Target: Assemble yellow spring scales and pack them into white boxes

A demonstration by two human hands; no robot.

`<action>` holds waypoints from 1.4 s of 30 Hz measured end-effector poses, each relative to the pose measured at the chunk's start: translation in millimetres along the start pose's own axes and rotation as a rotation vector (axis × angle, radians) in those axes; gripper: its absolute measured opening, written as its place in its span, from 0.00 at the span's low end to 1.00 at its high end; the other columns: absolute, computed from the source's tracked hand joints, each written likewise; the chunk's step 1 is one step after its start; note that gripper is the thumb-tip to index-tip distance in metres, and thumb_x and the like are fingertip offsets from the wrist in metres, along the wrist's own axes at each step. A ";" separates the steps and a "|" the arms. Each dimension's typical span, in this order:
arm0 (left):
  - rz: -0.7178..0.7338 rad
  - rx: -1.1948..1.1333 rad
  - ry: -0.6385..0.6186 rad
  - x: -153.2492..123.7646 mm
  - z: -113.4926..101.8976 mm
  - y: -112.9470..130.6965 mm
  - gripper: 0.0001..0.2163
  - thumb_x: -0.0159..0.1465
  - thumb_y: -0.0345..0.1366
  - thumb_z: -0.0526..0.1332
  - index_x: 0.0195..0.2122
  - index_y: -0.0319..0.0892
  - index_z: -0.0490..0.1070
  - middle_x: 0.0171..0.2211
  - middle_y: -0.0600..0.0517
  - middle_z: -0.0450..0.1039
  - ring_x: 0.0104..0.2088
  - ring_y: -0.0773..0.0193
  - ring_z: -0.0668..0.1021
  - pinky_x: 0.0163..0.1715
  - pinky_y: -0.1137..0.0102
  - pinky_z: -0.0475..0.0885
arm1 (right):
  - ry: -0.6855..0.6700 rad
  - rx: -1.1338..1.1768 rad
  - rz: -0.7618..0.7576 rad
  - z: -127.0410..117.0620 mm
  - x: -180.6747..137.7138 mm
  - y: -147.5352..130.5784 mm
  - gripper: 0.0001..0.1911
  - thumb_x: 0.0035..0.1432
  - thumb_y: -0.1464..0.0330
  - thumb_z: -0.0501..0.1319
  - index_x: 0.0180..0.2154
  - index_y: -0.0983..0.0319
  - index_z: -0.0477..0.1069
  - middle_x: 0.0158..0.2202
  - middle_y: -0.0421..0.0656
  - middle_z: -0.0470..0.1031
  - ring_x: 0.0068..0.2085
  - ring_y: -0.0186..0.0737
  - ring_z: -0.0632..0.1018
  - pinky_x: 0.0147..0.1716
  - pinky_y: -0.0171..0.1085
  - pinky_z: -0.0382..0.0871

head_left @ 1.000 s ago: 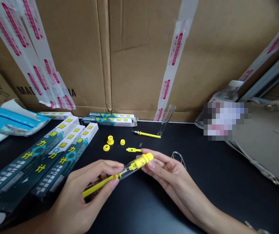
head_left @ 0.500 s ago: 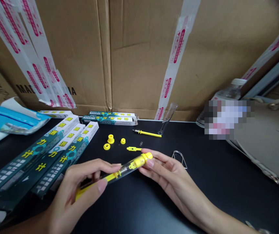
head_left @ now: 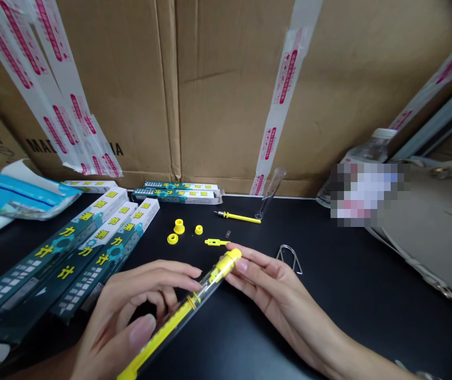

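A clear tube spring scale (head_left: 169, 328) with a yellow graduated rod inside slants across the front. My right hand (head_left: 279, 287) pinches its yellow end cap between thumb and fingers. Alongside the tube, my left hand (head_left: 123, 301) is loosely open, thumb and fingers apart; a fingertip rests on or very near the clear wall. Beyond the hands lie a yellow flat hooked piece (head_left: 217, 242), a small spring (head_left: 228, 234), yellow ring (head_left: 172, 239), flanged yellow cap (head_left: 179, 226) and small yellow plug (head_left: 199, 229). A bent wire loop (head_left: 289, 258) is right of my right hand.
Farther back are a yellow rod with metal tip (head_left: 237, 217) and an empty clear tube (head_left: 272, 192). Long printed boxes (head_left: 103, 248) lie left, more (head_left: 176, 195) against a large carton (head_left: 226, 95). A bottle (head_left: 372, 148) and beige bag (head_left: 427, 232) stand right; a blue packet (head_left: 23, 190) left.
My left hand has loosened from the tube, its thumb and fingers parting. The spring scale tilts more steeply, its lower end nearer the front. My right hand still holds the cap end, shifted slightly left.
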State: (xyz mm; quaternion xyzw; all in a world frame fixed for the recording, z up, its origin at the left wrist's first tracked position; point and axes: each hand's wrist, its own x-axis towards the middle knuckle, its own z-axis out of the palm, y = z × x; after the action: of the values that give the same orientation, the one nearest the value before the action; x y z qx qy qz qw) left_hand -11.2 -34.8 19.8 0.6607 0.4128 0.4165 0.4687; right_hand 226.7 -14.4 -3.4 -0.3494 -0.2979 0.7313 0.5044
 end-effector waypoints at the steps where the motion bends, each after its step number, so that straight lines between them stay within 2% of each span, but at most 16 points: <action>1: 0.012 -0.003 -0.001 -0.2 -1.1 -0.4 0.24 0.59 0.62 0.59 0.39 0.50 0.84 0.49 0.46 0.80 0.47 0.46 0.78 0.33 0.69 0.73 | 0.012 0.004 -0.001 0.2 0.0 -0.1 0.19 0.55 0.68 0.73 0.49 0.64 0.79 0.44 0.45 0.83 0.48 0.39 0.81 0.57 0.39 0.73; 5: 0.078 -0.010 -0.095 5.3 -7.4 -8.9 0.25 0.61 0.62 0.55 0.39 0.51 0.84 0.48 0.45 0.81 0.50 0.43 0.78 0.37 0.65 0.74 | 0.038 0.011 -0.009 -0.3 1.3 -1.9 0.19 0.55 0.67 0.73 0.49 0.63 0.80 0.45 0.45 0.83 0.51 0.42 0.80 0.60 0.42 0.70; 8: 0.039 -0.088 -0.086 11.8 -8.2 -18.8 0.30 0.62 0.63 0.51 0.39 0.46 0.84 0.43 0.42 0.83 0.36 0.49 0.82 0.29 0.66 0.73 | 0.031 -0.001 -0.007 0.6 0.2 -2.0 0.19 0.56 0.67 0.72 0.49 0.61 0.79 0.46 0.45 0.83 0.51 0.41 0.80 0.60 0.41 0.70; 10: -0.038 -0.178 -0.116 14.6 -7.5 -23.4 0.33 0.59 0.66 0.52 0.45 0.43 0.81 0.31 0.43 0.83 0.25 0.54 0.81 0.23 0.68 0.71 | 0.002 -0.019 -0.004 1.7 -1.4 -1.2 0.16 0.57 0.67 0.72 0.48 0.62 0.80 0.47 0.45 0.82 0.51 0.41 0.80 0.60 0.40 0.70; 12: -0.148 -0.260 -0.192 15.8 -6.8 -22.8 0.36 0.57 0.67 0.54 0.50 0.41 0.78 0.21 0.46 0.79 0.20 0.58 0.78 0.20 0.70 0.67 | -0.031 -0.032 -0.005 1.8 -2.1 -0.8 0.13 0.58 0.67 0.71 0.45 0.63 0.82 0.46 0.45 0.83 0.52 0.42 0.80 0.60 0.39 0.69; 13: -0.213 -0.306 -0.230 16.2 -6.5 -20.3 0.36 0.56 0.67 0.56 0.52 0.41 0.76 0.20 0.47 0.78 0.18 0.60 0.75 0.18 0.72 0.65 | -0.041 -0.033 -0.008 1.2 -1.8 -1.0 0.11 0.59 0.67 0.70 0.44 0.63 0.82 0.46 0.46 0.83 0.52 0.42 0.80 0.61 0.39 0.69; 16: -0.359 -0.449 -0.278 17.6 -4.6 -8.6 0.33 0.59 0.63 0.58 0.54 0.42 0.75 0.26 0.47 0.79 0.17 0.67 0.70 0.16 0.75 0.62 | -0.028 -0.016 -0.036 -4.4 2.6 -4.5 0.10 0.61 0.67 0.68 0.43 0.62 0.83 0.45 0.45 0.83 0.53 0.41 0.80 0.62 0.39 0.68; 18: -0.327 -0.528 -0.265 19.0 -2.6 -3.5 0.28 0.62 0.58 0.59 0.55 0.43 0.76 0.33 0.45 0.81 0.23 0.65 0.75 0.22 0.73 0.69 | 0.002 -0.008 -0.072 -10.6 7.5 -8.8 0.09 0.61 0.68 0.68 0.43 0.63 0.83 0.46 0.46 0.83 0.53 0.42 0.79 0.62 0.39 0.68; 20: -0.265 -0.602 -0.251 20.5 -0.4 -4.5 0.23 0.67 0.51 0.58 0.56 0.43 0.75 0.42 0.42 0.81 0.36 0.58 0.81 0.34 0.70 0.75 | 0.038 -0.013 -0.117 -16.7 12.2 -13.5 0.09 0.60 0.68 0.69 0.41 0.64 0.83 0.46 0.46 0.83 0.53 0.43 0.79 0.62 0.40 0.68; 23: -0.222 -0.689 -0.293 21.6 2.0 -15.2 0.19 0.70 0.43 0.57 0.59 0.45 0.73 0.59 0.42 0.74 0.57 0.50 0.75 0.50 0.63 0.73 | 0.081 -0.044 -0.156 -22.5 16.1 -19.2 0.10 0.58 0.66 0.70 0.41 0.63 0.83 0.45 0.47 0.84 0.53 0.44 0.79 0.63 0.42 0.67; 25: -0.218 -0.707 -0.358 20.8 2.9 -22.8 0.19 0.70 0.43 0.58 0.61 0.49 0.71 0.65 0.45 0.67 0.61 0.47 0.71 0.53 0.60 0.72 | 0.095 -0.066 -0.166 -23.3 16.5 -21.3 0.11 0.57 0.65 0.71 0.41 0.62 0.83 0.45 0.47 0.84 0.53 0.45 0.79 0.63 0.43 0.67; 29: -0.243 -0.566 -0.451 13.8 3.0 -23.9 0.27 0.66 0.48 0.63 0.65 0.55 0.62 0.57 0.44 0.75 0.57 0.49 0.75 0.52 0.59 0.72 | 0.090 -0.084 -0.169 -22.0 15.7 -21.4 0.10 0.57 0.64 0.71 0.40 0.62 0.84 0.45 0.47 0.84 0.52 0.46 0.80 0.62 0.44 0.67; 33: -0.222 -0.377 -0.507 5.7 2.5 -16.6 0.32 0.66 0.51 0.62 0.69 0.56 0.53 0.53 0.45 0.78 0.48 0.56 0.78 0.52 0.60 0.71 | 0.056 -0.081 -0.156 -22.4 16.1 -20.0 0.09 0.59 0.65 0.70 0.41 0.61 0.83 0.45 0.46 0.84 0.51 0.45 0.80 0.62 0.45 0.67; 37: -0.185 -0.190 -0.466 2.2 2.8 -23.3 0.30 0.69 0.39 0.60 0.70 0.58 0.50 0.45 0.49 0.80 0.43 0.59 0.79 0.46 0.65 0.73 | 0.027 -0.061 -0.137 -22.1 15.7 -22.6 0.12 0.60 0.66 0.69 0.45 0.61 0.82 0.46 0.47 0.83 0.53 0.47 0.80 0.61 0.48 0.67; 39: -0.165 -0.109 -0.429 1.2 3.1 -28.9 0.32 0.67 0.34 0.60 0.70 0.59 0.51 0.46 0.50 0.80 0.39 0.61 0.79 0.43 0.67 0.75 | -0.001 -0.045 -0.133 -20.6 14.3 -25.4 0.14 0.61 0.66 0.68 0.49 0.60 0.80 0.46 0.47 0.83 0.54 0.48 0.79 0.61 0.50 0.67; 42: -0.156 0.004 -0.389 0.9 4.7 -31.2 0.30 0.67 0.32 0.59 0.68 0.60 0.55 0.51 0.48 0.78 0.33 0.64 0.77 0.36 0.71 0.76 | -0.025 -0.037 -0.126 -18.1 11.5 -29.5 0.17 0.61 0.66 0.67 0.52 0.59 0.78 0.46 0.46 0.83 0.55 0.48 0.79 0.61 0.50 0.66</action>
State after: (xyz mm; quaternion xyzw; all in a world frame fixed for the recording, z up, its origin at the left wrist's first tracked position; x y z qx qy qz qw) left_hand -11.4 -28.4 -11.2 0.6957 0.3649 0.2427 0.5692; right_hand 254.1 7.3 7.0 -0.3300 -0.3388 0.6969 0.5391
